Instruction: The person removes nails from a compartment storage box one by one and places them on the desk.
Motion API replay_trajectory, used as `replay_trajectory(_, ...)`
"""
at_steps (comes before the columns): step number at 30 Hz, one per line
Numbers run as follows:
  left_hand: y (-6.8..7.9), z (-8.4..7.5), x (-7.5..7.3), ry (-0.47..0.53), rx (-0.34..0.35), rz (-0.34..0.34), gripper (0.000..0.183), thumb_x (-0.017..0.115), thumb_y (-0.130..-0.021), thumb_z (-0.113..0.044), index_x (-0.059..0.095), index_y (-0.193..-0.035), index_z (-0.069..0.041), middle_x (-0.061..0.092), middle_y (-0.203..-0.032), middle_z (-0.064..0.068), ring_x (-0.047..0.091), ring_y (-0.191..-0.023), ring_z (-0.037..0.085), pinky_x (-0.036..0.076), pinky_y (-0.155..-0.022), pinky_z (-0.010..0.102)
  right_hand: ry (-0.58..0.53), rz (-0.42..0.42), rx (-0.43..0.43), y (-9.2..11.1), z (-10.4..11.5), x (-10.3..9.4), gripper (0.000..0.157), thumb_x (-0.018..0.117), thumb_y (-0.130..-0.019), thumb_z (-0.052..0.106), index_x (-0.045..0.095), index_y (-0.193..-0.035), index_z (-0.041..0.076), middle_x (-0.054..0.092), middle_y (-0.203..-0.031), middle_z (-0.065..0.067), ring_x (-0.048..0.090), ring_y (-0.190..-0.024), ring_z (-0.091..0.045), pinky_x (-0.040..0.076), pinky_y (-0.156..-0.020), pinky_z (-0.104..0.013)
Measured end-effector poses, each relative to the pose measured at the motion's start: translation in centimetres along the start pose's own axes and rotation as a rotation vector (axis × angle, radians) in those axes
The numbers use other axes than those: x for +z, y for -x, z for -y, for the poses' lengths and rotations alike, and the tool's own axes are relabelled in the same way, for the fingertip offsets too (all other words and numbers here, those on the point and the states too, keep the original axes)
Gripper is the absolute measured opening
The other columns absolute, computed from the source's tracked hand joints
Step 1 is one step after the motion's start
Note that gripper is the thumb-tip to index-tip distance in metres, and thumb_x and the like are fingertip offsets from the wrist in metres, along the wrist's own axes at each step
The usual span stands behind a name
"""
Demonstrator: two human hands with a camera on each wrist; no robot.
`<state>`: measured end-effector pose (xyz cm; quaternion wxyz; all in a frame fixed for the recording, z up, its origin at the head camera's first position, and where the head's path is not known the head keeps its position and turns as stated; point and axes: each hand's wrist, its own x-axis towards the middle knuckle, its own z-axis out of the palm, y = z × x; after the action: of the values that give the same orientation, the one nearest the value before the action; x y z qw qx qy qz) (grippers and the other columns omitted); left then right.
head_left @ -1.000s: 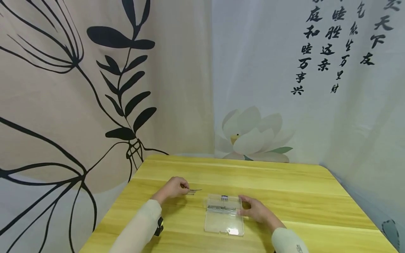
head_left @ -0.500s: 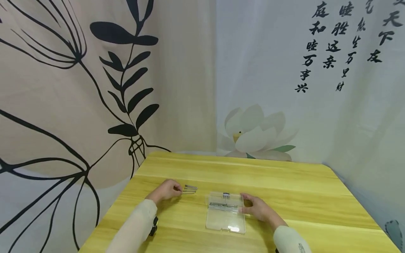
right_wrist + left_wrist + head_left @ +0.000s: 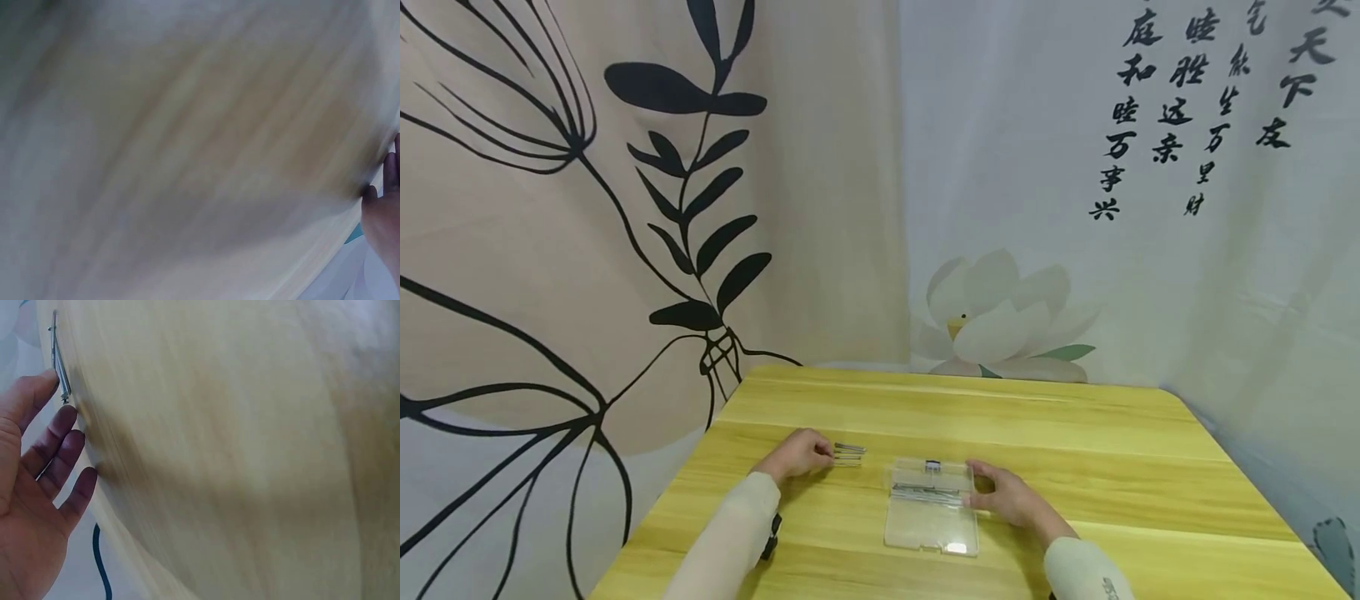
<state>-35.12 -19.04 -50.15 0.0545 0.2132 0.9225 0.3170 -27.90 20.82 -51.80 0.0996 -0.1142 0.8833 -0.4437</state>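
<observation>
The left hand [image 3: 799, 454] is loosely bent and relaxed, its fingertips touching the left ends of several thin metal pins [image 3: 850, 454] lying side by side on the yellow bench [image 3: 1090, 450]. To their right and nearer lies an open clear box [image 3: 928, 527], with more pins [image 3: 925, 496] across its middle. The right hand [image 3: 1011, 497] grips the box's right edge.

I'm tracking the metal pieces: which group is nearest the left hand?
The loose pieces beside the left hand, outside the clear case; the other pieces lie inside it.
</observation>
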Motion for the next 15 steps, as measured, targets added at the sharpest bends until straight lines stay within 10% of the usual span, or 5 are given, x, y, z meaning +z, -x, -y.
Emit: replay_trajectory(15, -0.5, 1.0, 0.0, -0.082, -0.045, -0.093, 0.007, 0.073, -0.091, -0.013, 0.074, -0.086, -0.008, 0.063, -0.082, -0.003, 0.054, -0.071, 0.013, 0.048, -0.064, 0.033, -0.017, 0.026, -0.021, -0.2, -0.3, 0.0, 0.072, 0.075, -0.089, 0.028, 0.043, -0.149, 0.003, 0.040, -0.150, -0.024, 0.026, -0.139, -0.051, 0.019, -0.108, -0.068)
